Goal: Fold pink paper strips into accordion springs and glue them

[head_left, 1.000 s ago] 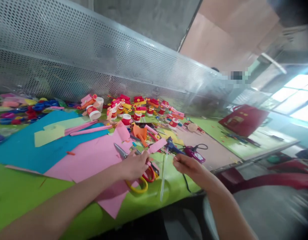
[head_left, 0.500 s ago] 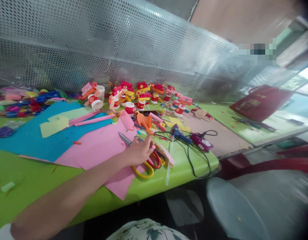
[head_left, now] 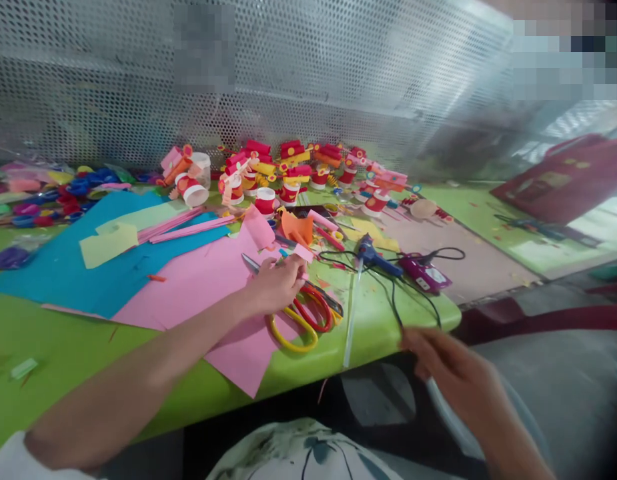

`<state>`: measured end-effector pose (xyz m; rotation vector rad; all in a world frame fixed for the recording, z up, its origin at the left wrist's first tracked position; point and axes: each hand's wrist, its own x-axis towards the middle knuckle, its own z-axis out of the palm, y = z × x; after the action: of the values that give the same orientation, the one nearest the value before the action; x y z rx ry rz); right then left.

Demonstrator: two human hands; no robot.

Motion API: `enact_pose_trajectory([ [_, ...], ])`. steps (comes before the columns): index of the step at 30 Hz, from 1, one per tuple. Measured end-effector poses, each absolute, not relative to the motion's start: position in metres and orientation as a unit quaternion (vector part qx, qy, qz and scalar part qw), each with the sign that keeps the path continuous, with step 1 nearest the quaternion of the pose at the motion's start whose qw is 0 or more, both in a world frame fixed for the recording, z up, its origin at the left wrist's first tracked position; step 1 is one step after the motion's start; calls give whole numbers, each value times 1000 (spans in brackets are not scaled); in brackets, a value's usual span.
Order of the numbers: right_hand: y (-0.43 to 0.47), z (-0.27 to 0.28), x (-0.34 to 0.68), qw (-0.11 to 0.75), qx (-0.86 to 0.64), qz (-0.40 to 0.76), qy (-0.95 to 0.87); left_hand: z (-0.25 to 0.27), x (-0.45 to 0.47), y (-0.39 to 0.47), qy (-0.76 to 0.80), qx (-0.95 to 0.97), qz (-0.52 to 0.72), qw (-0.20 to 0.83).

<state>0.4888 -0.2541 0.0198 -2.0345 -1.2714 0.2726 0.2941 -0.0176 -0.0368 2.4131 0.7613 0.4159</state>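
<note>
My left hand (head_left: 281,283) is closed, with a small piece of pink paper (head_left: 303,253) pinched at its fingertips. Beneath and beside that hand lie scissors with yellow handles (head_left: 293,340) and scissors with red handles (head_left: 315,310), partly over a large pink sheet (head_left: 188,287). My right hand (head_left: 451,363) is off the table's front edge at the right, close to a black cable (head_left: 395,303). Motion blurs its fingers, so whether it grips anything is unclear. A blue glue gun (head_left: 375,257) with a clear glue stick (head_left: 353,313) lies between the hands.
Red-and-white cup figures (head_left: 289,193) stand along the back by a perforated metal panel (head_left: 308,87). Left are a blue sheet (head_left: 68,267), pink strips (head_left: 188,230) and bagged colourful pieces (head_left: 78,193). A purple power strip (head_left: 425,273) and red bag (head_left: 563,177) are right.
My right hand has come into view at the right. A long pink strip beside the scissors is gone from there. The pink piece at my left fingertips now shows more. The view has shifted slightly.
</note>
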Motion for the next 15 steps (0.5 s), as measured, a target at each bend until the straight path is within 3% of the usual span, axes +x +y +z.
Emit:
enact_pose_trajectory([
  [2,-213,25,493,329,-778,104,-524,-38,295,-19,285,906,146,277],
  [7,-121,27,464,144,-693,80,-702,-39,293,-20,298,912,134,248],
  [15,-132,31,488,202,-681,147,-688,-33,287,-16,287,916,130,249],
])
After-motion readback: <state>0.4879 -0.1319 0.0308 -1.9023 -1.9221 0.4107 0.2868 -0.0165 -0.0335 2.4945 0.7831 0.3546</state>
